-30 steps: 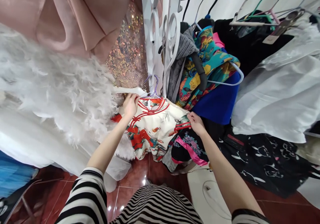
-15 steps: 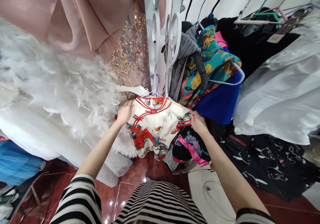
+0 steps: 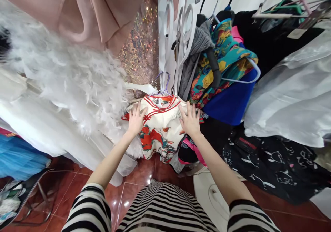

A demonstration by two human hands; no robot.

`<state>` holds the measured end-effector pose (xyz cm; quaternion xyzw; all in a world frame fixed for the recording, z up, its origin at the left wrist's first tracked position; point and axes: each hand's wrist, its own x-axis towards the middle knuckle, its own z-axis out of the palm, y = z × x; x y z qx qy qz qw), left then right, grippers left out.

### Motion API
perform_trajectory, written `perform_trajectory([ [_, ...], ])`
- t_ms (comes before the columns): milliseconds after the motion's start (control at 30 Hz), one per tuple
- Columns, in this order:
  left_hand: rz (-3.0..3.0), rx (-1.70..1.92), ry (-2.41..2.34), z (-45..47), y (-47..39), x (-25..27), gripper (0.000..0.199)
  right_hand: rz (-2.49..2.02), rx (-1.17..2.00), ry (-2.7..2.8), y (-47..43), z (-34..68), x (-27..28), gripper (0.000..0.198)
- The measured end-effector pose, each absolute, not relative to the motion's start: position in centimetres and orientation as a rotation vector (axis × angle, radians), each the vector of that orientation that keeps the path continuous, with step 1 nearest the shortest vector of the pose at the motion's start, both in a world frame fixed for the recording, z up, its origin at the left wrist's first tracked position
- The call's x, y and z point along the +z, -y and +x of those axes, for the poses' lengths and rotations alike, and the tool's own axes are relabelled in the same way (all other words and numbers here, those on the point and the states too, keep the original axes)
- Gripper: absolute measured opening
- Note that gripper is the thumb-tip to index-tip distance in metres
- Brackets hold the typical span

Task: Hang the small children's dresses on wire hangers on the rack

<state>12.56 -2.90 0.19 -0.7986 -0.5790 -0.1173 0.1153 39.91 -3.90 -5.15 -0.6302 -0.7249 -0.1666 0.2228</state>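
Observation:
A cream dress (image 3: pixel 165 123) with red piping, knotted closures and a red and green print hangs in front of me on a purple hanger (image 3: pixel 166 83). My left hand (image 3: pixel 136 120) lies flat on its left shoulder, fingers spread. On the opposite shoulder rests my right hand (image 3: pixel 190 121), palm down with the fingers apart. Neither hand grips the cloth. Part of each sleeve is hidden beneath the hands. Behind the right side hangs a black garment with pink trim (image 3: pixel 190 152).
White feathered gowns (image 3: pixel 85 83) and a pink satin garment (image 3: pixel 121 8) hang at left. A white scrolled metal frame (image 3: pixel 184 35) stands behind the dress. To the right hang a teal floral garment (image 3: pixel 222 58) and white sheer cloth (image 3: pixel 292 94). A white stool-like object (image 3: pixel 207 190) is below.
Both hands have let go of the sleeve edges and moved inward onto the shoulders, fingers now spread. The view has shifted slightly, so the surroundings appear a little further right.

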Motion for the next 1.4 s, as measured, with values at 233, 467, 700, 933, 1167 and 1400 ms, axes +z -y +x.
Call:
perform_trajectory([
  [233,-2.322,-0.332,1.778,13.5,3.1,-1.3,0.073,-1.838,-0.376,2.005,3.2,39.7,-5.7,0.066],
  [467,-2.349,-0.355,1.738,14.1,4.4,-3.2,0.073,-1.869,-0.325,1.936,4.6,38.2,-7.7,0.071],
  [700,-2.427,-0.322,1.681,14.4,5.8,-3.2,0.067,-1.865,-0.315,2.088,6.7,38.5,-8.3,0.079],
  [933,-2.428,-0.304,1.635,14.1,7.0,-3.2,0.059,-1.755,-0.299,2.123,8.2,39.5,-9.5,0.081],
  [1167,-2.463,-0.285,1.597,13.7,8.9,-3.8,0.058,-1.699,-0.221,1.988,10.1,39.0,-10.5,0.094],
  [1400,-2.518,-0.341,1.605,11.7,11.6,-4.1,0.06,-1.672,-0.065,1.86,14.0,38.7,-10.4,0.088],
])
